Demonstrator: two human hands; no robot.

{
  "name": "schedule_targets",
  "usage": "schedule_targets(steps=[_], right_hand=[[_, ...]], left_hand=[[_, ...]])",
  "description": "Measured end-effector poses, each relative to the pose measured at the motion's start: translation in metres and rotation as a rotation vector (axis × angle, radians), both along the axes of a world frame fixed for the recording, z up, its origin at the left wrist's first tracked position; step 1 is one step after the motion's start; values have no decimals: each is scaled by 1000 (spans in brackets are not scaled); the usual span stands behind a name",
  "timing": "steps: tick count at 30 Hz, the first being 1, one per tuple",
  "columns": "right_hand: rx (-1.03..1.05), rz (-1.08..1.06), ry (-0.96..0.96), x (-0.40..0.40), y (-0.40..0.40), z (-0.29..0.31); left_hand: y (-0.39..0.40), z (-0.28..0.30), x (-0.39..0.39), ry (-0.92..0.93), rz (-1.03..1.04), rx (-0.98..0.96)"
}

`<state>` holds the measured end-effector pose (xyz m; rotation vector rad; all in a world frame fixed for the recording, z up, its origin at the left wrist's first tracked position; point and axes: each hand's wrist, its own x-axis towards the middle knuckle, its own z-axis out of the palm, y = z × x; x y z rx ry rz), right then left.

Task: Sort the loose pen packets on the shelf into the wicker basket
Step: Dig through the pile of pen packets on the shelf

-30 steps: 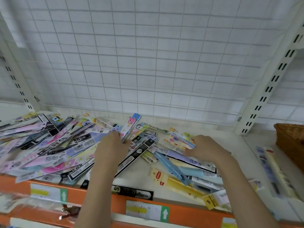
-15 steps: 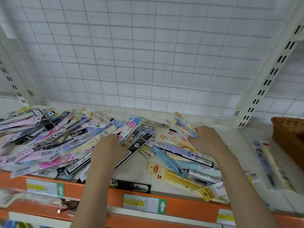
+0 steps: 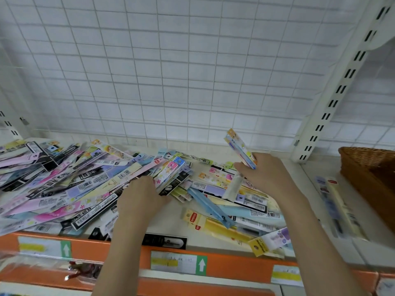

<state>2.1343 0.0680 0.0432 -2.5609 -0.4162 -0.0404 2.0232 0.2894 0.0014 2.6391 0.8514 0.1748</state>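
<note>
Right hand (image 3: 264, 177) grips one colourful pen packet (image 3: 239, 149), fingers curled round its lower end — packet tilted up and clear of the pile. Left hand (image 3: 141, 197) pinches a packet with a pink-and-blue header (image 3: 171, 169) at the pile's (image 3: 64, 184) right edge. Wicker basket (image 3: 372, 174) stands far right on the shelf (image 3: 205, 240), well apart from both hands.

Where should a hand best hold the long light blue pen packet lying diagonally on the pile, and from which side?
Probably pinch the long light blue pen packet at its upper far end, coming from above: it lies flat on top of other packets, uncovered, and that end is nearest the right hand.
</note>
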Motion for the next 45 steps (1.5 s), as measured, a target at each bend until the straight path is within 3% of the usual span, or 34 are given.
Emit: schedule_targets(steps=[6,18,22,26,31,39,45], right_hand=[[-67,-1,35,0,-10,-9],[-144,97,71,2,-18,-18],[-81,84,16,-1,-19,-17],[-76,49,27,-2,-29,-15],[-172,80,114,-8,-52,-9],[-229,220,504,-29,-95,-11],[-146,174,516,-35,-104,-19]], left_hand=[[-4,0,7,27,8,28],[-15,24,7,-208,0,37],[-18,29,7,-274,-6,9],[-20,28,11,-250,-90,14],[-38,30,21,-227,-167,-40],[-72,27,39,-287,-251,-175],[-84,17,44,-262,-297,-206]])
